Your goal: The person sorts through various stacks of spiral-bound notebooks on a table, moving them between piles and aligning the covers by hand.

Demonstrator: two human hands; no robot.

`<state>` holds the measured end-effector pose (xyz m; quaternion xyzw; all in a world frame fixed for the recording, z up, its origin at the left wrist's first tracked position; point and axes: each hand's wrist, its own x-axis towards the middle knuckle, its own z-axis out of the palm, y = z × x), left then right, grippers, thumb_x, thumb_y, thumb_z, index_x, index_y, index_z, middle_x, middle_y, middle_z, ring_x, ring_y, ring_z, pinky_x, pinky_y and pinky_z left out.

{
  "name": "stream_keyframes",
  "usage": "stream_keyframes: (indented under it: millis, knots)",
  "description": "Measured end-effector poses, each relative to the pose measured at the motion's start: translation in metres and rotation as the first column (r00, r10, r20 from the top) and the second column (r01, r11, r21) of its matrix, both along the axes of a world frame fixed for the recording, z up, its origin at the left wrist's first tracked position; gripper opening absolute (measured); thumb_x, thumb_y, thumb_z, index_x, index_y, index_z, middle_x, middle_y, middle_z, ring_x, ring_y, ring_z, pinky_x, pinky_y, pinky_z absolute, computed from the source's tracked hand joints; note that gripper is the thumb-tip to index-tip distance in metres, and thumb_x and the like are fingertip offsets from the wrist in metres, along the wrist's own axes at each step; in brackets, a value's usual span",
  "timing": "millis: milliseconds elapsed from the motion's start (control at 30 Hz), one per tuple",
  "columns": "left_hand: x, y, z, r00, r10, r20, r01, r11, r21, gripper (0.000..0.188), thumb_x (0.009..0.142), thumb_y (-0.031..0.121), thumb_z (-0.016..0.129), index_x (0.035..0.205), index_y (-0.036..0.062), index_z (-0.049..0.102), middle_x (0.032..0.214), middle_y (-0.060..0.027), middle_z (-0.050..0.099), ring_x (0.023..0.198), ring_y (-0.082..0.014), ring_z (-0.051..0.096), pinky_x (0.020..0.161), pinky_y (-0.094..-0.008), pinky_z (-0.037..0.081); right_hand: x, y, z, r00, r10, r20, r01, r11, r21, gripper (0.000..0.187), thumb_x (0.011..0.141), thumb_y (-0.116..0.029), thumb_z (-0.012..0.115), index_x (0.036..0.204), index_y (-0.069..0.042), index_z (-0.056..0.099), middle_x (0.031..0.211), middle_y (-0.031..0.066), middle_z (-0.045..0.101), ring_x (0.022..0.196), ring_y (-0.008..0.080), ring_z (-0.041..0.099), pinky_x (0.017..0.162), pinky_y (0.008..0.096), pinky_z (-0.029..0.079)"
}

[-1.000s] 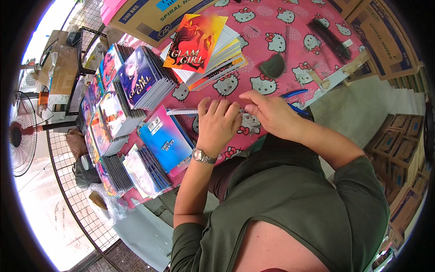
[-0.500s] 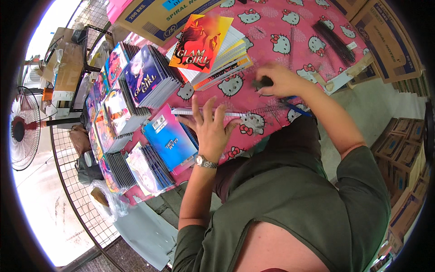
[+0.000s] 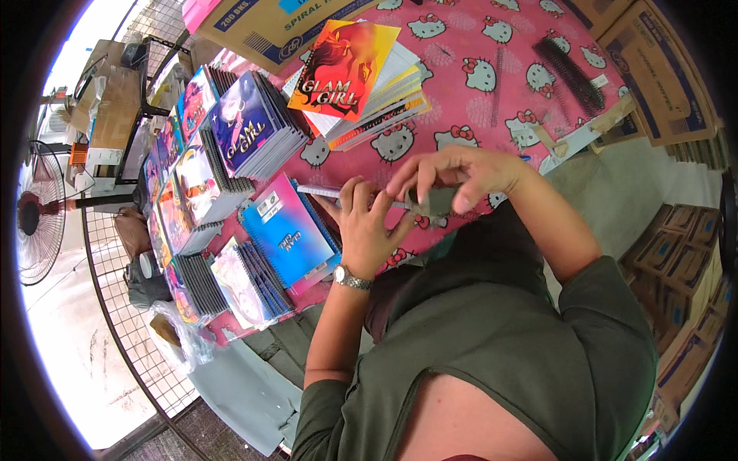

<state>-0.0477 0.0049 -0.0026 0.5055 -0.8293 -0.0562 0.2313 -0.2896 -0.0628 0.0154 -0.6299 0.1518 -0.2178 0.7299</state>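
My left hand [image 3: 370,230], with a metal watch on its wrist, rests fingers apart on a thin white-edged notebook [image 3: 317,190] lying on the table. Most of that notebook is hidden under my hands. Just right of it, my right hand [image 3: 461,175] is curled round a small dark grey-green object [image 3: 438,201] whose kind I cannot make out. Its fingertips come close to the left fingers. A blue and pink spiral notebook [image 3: 288,238] lies left of my left hand. Beyond my hands sits a notebook pile topped by a red and yellow cover [image 3: 346,69].
Several stacks of spiral notebooks [image 3: 244,127] cover the table's left side. A pink patterned cloth [image 3: 461,107] spreads over the tabletop. Black binding coils [image 3: 570,77] lie at the far right. Cardboard boxes [image 3: 653,73] stand behind and to the right; a fan [image 3: 38,215] stands left.
My right hand has come left and nearer me with the dark object, next to my left hand. The left fingers have curled more. A blue-handled tool near my right wrist is now hidden.
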Motion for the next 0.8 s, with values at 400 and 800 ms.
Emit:
stream_keyframes:
  millis: [400, 800]
  knots:
    - [0.031, -0.016, 0.001, 0.998, -0.004, -0.065, -0.003, 0.994, -0.107, 0.040, 0.058, 0.030, 0.083, 0.088, 0.0114, 0.066, 0.099, -0.0055, 0.057, 0.102, -0.0295, 0.052, 0.094, -0.0477, 0.036, 0.017, -0.016, -0.002, 0.997, 0.071, -0.014, -0.071, 0.997, 0.019, 0.045, 0.079, -0.024, 0.080, 0.117, -0.006, 0.066, 0.139, 0.0147, 0.052, 0.129, 0.0222, 0.051, 0.105, 0.0369, 0.041]
    - [0.034, -0.012, 0.004, 0.998, -0.035, -0.054, 0.032, 0.998, -0.045, 0.042, 0.057, 0.033, 0.083, 0.090, 0.0119, 0.067, 0.100, -0.0051, 0.055, 0.102, -0.0273, 0.052, 0.095, -0.0480, 0.033, 0.028, -0.017, 0.007, 0.999, 0.053, 0.011, -0.054, 0.994, 0.100, 0.044, 0.080, -0.024, 0.079, 0.119, -0.007, 0.067, 0.124, 0.0068, 0.054, 0.116, 0.0191, 0.054, 0.099, 0.0321, 0.043]
